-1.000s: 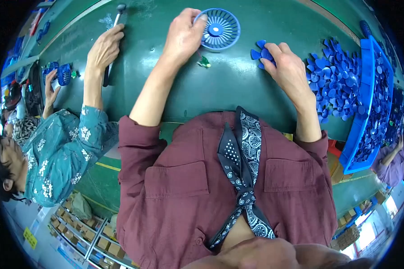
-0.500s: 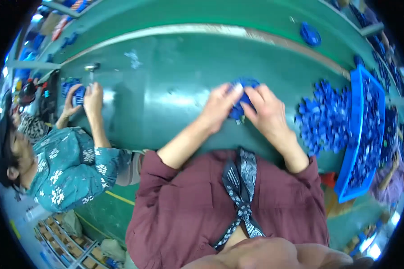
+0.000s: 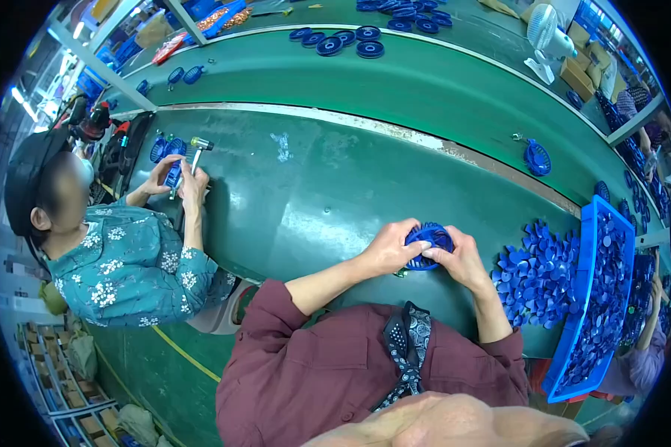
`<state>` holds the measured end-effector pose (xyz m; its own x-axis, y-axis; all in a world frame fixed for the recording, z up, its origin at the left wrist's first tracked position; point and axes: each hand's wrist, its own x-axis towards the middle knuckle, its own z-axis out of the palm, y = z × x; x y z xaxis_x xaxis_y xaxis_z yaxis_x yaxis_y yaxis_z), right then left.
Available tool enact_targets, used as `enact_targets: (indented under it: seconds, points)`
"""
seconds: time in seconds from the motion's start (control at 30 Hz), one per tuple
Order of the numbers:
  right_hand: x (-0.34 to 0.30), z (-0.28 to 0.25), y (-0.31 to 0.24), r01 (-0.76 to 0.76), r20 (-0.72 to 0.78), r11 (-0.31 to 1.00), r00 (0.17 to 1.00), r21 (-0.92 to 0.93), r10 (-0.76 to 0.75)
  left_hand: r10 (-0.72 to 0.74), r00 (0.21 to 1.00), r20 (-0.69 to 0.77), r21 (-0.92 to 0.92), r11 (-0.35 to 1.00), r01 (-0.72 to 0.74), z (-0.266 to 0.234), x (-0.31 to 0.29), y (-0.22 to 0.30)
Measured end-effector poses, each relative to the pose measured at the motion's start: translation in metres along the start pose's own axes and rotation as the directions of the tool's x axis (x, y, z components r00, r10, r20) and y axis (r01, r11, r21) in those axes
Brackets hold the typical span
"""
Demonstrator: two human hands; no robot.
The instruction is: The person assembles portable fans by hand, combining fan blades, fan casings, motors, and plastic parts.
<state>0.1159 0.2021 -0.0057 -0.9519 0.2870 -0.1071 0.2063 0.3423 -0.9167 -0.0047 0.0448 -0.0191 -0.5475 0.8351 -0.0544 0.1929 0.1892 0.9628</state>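
A round blue plastic part with a ribbed rim [image 3: 436, 234] is held just above the green bench [image 3: 313, 194], with its open side facing me. My left hand [image 3: 391, 250] grips its left side, the thumb reaching inside. Around the right side curl the fingers of my right hand [image 3: 461, 262], whose thumb also presses into the middle. Both hands are closed on this one part. A small brassy metal fitting [image 3: 401, 273] shows at its lower edge. What lies under the thumbs is hidden.
Right of my hands are a pile of small blue plastic pieces [image 3: 537, 276] and a blue tray [image 3: 590, 276] of more. Beyond a raised ledge, a blue part [image 3: 537, 158] rests on the green belt [image 3: 455, 97]. At left a co-worker [image 3: 142, 261] handles similar parts beside a hammer [image 3: 201, 144].
The view has tilted up, showing more of the belt and far bench. My hands still hold the blue part, whose open inside now shows more. My left thumb has moved into it.
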Motion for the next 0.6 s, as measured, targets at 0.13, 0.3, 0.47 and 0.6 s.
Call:
enact_targets:
  seconds: [0.13, 0.3, 0.47, 0.6]
  points:
    - [0.02, -0.007, 0.017, -0.052, 0.047, 0.997, 0.998, 0.052, 0.05, 0.025, 0.999, -0.044, 0.111, 0.994, -0.02, 0.002, 0.018, -0.02]
    - [0.055, -0.043, 0.029, -0.069, -0.365, 0.885, 0.894, 0.46, 0.259, 0.069, 0.955, -0.287, -0.117, 0.987, -0.106, -0.003, 0.036, -0.022]
    - [0.018, -0.033, 0.037, -0.143, -0.256, 0.944, 0.94, 0.298, 0.224, 0.049, 0.934, -0.354, -0.011, 0.998, -0.056, -0.006, 0.021, -0.057]
    - [-0.044, -0.018, 0.038, 0.036, -0.36, 0.994, 0.93, -0.104, -0.072, 0.111, 0.957, -0.27, 0.089, 0.992, -0.09, -0.005, 0.01, -0.051]
